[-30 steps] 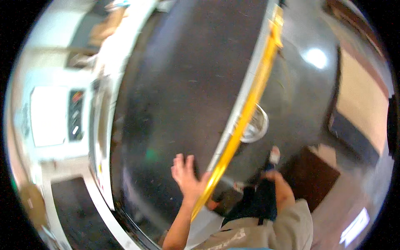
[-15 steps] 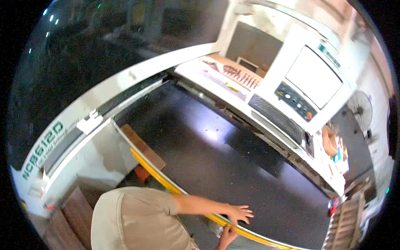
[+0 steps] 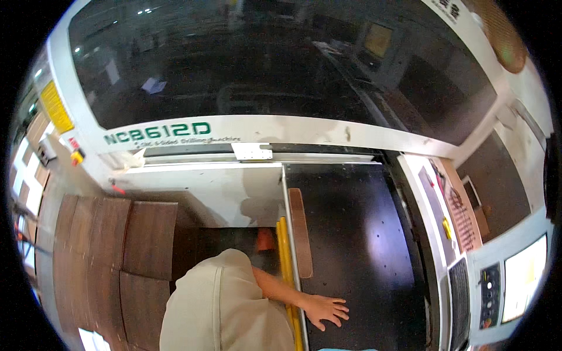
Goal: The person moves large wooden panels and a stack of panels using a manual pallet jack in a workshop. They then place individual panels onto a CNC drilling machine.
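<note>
My left hand (image 3: 326, 310) lies palm down with its fingers spread on the black machine table (image 3: 351, 251). It holds nothing. My left forearm, below a beige short sleeve (image 3: 231, 304), crosses the yellow rail (image 3: 284, 251) along the table's left edge. Farther along that edge lies a narrow brown wood-look strip (image 3: 301, 234) with rounded corners, apart from my fingers. The lower edge cuts off a light blue thing (image 3: 348, 350) whose kind I cannot make out. My right hand is out of the picture.
Ahead stands a large white machine housing (image 3: 304, 131) with a dark window. Brown wood-look panels (image 3: 146, 234) are stacked at left. To the right are a ledge with a keyboard (image 3: 458, 298), a rack of drill bits (image 3: 459, 216) and a control panel (image 3: 490, 295).
The view has swung left, bringing the machine front and panel stacks into sight. My left hand remains spread on the table. My right hand, earlier at the rail, has left the picture.
</note>
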A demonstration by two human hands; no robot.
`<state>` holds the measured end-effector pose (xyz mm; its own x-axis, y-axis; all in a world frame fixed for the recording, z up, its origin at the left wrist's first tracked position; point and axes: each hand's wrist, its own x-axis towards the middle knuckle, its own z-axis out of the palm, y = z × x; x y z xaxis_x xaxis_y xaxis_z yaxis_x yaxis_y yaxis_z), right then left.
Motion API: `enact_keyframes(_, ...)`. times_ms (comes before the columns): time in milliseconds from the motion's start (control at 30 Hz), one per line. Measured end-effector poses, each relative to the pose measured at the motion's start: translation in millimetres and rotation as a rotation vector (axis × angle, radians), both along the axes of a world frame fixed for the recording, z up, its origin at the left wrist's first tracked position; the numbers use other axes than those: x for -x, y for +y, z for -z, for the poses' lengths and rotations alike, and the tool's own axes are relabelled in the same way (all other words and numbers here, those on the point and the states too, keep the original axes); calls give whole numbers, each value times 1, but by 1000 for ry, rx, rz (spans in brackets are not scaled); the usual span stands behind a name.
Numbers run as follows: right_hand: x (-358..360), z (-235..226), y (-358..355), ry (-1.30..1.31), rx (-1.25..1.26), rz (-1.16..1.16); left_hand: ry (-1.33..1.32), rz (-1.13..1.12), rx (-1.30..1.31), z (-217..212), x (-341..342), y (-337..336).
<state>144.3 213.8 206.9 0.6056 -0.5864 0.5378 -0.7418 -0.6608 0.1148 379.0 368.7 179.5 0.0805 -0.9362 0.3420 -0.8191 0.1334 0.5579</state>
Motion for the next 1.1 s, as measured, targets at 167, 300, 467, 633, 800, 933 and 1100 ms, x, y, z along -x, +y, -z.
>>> enact_keyframes(167,-30,0,1,-60,-84,-186,4,-10,-31,-3,-1,-7)
enact_keyframes(300,-39,-1,-12,-117,-162,-293,-6,-25,-26,-1,-1,-11)
enact_keyframes(467,-39,0,-32,-150,-254,-383,-18,-51,-8,-2,2,-16)
enact_keyframes(633,-34,-3,-46,-174,-395,-452,-67,-72,-40,-13,4,-9)
enact_keyframes(800,-31,-1,-52,-227,-489,-472,-78,-88,-65,-18,5,-10)
enact_keyframes(933,-31,-3,-45,-259,-515,-433,-80,-69,-48,-14,3,-9)
enact_keyframes(1100,-28,-7,-31,-320,-523,-410,-70,-40,-23,-16,0,-7)
